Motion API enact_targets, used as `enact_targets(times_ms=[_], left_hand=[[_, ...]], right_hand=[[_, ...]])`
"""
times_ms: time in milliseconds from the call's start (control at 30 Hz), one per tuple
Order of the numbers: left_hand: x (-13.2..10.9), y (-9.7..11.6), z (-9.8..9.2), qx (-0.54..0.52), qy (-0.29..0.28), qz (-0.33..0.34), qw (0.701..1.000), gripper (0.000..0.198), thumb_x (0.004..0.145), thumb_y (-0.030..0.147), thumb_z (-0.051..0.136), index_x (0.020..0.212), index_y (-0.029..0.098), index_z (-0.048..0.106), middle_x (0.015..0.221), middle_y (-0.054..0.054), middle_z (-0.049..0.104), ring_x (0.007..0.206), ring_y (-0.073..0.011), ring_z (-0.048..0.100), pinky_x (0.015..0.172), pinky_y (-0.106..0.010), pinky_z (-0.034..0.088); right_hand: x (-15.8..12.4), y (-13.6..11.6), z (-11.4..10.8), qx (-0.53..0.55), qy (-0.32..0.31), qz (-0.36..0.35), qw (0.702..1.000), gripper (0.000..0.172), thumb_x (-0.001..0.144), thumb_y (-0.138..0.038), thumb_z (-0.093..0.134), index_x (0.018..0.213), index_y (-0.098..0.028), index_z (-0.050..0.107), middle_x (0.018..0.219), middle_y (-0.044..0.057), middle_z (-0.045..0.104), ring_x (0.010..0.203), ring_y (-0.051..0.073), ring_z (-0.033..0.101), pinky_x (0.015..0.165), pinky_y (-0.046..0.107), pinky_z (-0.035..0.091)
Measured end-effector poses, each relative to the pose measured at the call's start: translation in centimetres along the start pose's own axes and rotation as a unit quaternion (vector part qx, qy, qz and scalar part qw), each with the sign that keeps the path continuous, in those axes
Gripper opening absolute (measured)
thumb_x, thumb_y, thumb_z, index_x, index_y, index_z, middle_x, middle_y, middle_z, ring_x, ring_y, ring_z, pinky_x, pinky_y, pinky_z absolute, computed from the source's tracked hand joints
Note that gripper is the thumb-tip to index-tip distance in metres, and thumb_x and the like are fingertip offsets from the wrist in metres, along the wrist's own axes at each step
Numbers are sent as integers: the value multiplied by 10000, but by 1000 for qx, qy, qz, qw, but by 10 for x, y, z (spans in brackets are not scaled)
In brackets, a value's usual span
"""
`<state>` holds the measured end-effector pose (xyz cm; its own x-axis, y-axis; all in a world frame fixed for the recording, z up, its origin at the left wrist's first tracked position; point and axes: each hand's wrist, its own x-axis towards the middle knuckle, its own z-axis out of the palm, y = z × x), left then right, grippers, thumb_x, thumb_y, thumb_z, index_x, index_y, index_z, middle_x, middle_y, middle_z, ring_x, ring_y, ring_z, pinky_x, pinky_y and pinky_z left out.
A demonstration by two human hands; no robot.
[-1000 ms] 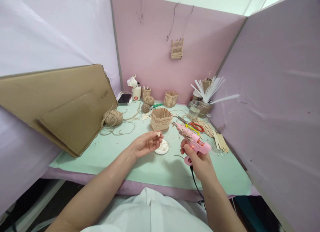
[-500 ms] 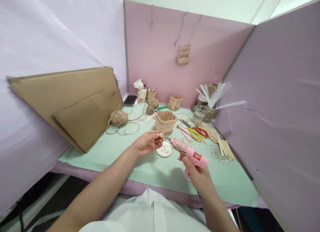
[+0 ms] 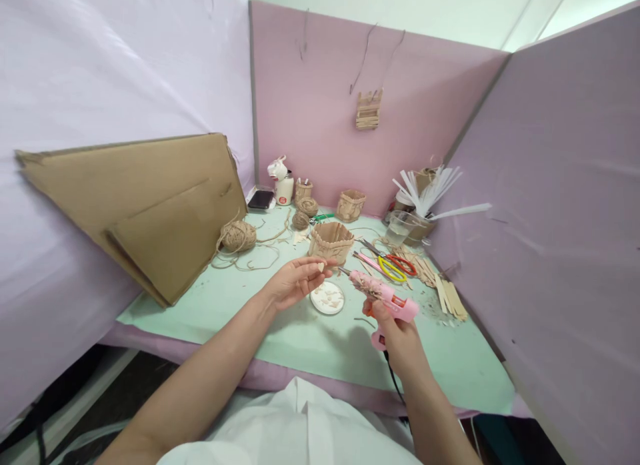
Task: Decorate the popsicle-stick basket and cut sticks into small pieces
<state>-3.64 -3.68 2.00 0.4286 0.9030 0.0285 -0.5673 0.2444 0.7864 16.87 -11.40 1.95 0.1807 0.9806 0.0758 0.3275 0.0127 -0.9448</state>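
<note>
Between the thumb and fingers of my left hand point(image 3: 296, 280) is a small pale wooden heart point(image 3: 321, 267). My right hand point(image 3: 399, 337) grips a pink glue gun point(image 3: 383, 297), its metal nozzle pointing left towards the heart, a short gap away. Just below my left fingertips lies a round white dish point(image 3: 327, 309) with several small pale pieces in it. Behind the hands stands a basket-like box of wooden sticks point(image 3: 330, 241), its lower front partly hidden by my left fingers. A black cord runs down from the glue gun's handle.
To the right lie yellow and red-handled scissors point(image 3: 393, 268) and loose wooden sticks point(image 3: 450, 297). A clear plastic cup point(image 3: 399, 228) stands by white glue sticks point(image 3: 430, 191). On the left are a twine ball point(image 3: 239, 236) and leaning cardboard point(image 3: 165, 218). A smaller stick box point(image 3: 351, 205) stands behind.
The glue gun has drawn back slightly to the right, and its nozzle has come away from the heart. My left hand has risen a little, turning the heart.
</note>
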Motion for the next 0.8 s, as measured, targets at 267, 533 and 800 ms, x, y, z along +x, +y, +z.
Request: enact_targets(times_ms=[267, 533, 800], left_hand=[[1, -1, -2, -24, 5, -5, 1000, 121, 697, 136, 684, 807, 87, 687, 937, -99, 699, 910, -154, 646, 826, -184, 499], [0, 9, -10, -24, 50, 22, 998, 116, 692, 141, 678, 794, 88, 686, 913, -89, 697, 907, -142, 642, 856, -172, 488], [-32, 65, -63, 347, 176, 53, 920, 244, 576, 271, 767, 779, 147, 708, 1109, -121, 645, 1037, -252, 581, 877, -305, 464]], right_hand=[[0, 3, 1, 16, -13, 3, 1000, 459, 721, -608, 507, 819, -177, 632, 772, 47, 619, 535, 134, 470, 423, 235, 350], [6, 7, -5, 49, 16, 2, 999, 441, 728, -598, 513, 769, -166, 592, 757, 52, 601, 478, 95, 411, 391, 219, 338], [9, 3, -8, 49, 58, -6, 997, 431, 718, -594, 523, 722, -168, 583, 746, 43, 573, 543, 111, 420, 431, 226, 350]])
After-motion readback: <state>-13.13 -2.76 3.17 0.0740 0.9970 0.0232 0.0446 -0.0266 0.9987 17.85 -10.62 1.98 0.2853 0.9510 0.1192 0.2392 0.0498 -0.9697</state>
